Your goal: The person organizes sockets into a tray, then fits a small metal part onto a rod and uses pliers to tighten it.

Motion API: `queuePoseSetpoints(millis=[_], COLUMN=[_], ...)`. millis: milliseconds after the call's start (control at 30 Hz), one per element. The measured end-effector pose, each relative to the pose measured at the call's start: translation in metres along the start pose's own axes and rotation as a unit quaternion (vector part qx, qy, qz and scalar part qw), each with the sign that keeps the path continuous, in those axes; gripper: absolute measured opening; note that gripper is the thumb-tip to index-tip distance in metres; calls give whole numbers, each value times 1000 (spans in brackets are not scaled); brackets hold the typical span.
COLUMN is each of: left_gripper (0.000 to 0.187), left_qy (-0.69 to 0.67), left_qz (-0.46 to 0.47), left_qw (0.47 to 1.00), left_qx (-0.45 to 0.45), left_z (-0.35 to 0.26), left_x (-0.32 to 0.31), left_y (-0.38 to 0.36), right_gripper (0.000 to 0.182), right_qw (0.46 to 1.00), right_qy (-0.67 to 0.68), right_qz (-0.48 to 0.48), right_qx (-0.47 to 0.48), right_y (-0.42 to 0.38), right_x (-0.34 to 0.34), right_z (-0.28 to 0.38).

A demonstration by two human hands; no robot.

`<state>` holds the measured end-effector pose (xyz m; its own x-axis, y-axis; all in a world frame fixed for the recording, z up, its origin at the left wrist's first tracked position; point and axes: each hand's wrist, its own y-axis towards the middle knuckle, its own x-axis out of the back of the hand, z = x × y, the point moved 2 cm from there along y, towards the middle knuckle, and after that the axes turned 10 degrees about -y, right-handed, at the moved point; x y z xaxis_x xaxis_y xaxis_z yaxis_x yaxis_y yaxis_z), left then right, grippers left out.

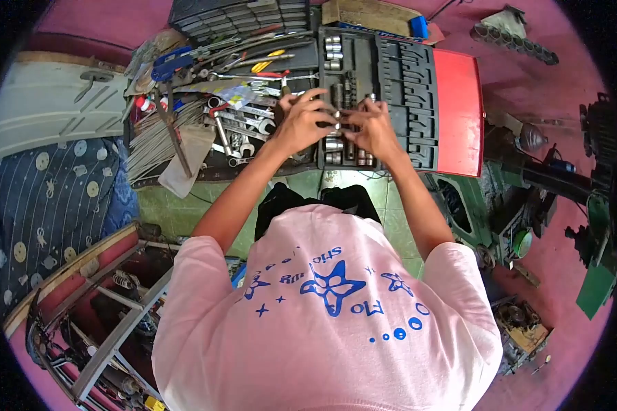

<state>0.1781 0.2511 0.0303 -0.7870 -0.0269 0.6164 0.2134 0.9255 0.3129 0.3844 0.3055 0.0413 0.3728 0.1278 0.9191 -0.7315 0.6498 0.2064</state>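
Note:
Both hands are over a black socket case (355,51) that lies open on the bench. My left hand (303,125) comes in from the left, its fingers curved and its fingertips at a small shiny socket (337,118). From the right, my right hand (371,130) brings its fingertips to the same socket, with thumb and fingers bent in. The fingers partly hide it. More chrome sockets (333,51) sit in a row at the far end of the case, and others (334,146) lie at the near end. A column of dark sockets (349,89) runs between the hands.
Left of the case lie combination wrenches (221,130), yellow-handled pliers (269,60), a blue tool (171,64) and a bundle of thin rods (161,140). The case's moulded lid (408,103) and a red panel (457,113) are to the right. A metal frame (127,322) stands at the lower left.

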Motion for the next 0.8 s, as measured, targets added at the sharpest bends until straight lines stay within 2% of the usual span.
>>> queuePoseSetpoints(millis=[33,167,300,433,500,667,800], left_gripper=[12,13,14,13,13,14,15], left_qy=[-29,28,52,74,82,145,154], left_qz=[-3,15,41,60,69,143,134], left_qw=[999,998,997,995,994,978,979], left_qx=[-24,-61,-34,-7,8,48,29], left_z=[3,7,14,17,15,11,6], left_x=[-8,-36,-61,-75,-77,-84,-83], left_y=[13,48,65,65,67,70,70], right_gripper=[31,31,31,31,24,23,19], right_qw=[1000,998,996,996,998,996,995], right_qy=[-10,-52,-59,-66,-47,-78,-71], right_qz=[-3,-18,12,27,19,41,62], right_qx=[-16,-27,-61,-49,-38,-23,-15], right_y=[-1,-6,-8,-7,-7,-8,-5], right_x=[6,8,3,-9,-11,-12,-15], right_z=[-9,-51,-72,-82,-84,-84,-87])
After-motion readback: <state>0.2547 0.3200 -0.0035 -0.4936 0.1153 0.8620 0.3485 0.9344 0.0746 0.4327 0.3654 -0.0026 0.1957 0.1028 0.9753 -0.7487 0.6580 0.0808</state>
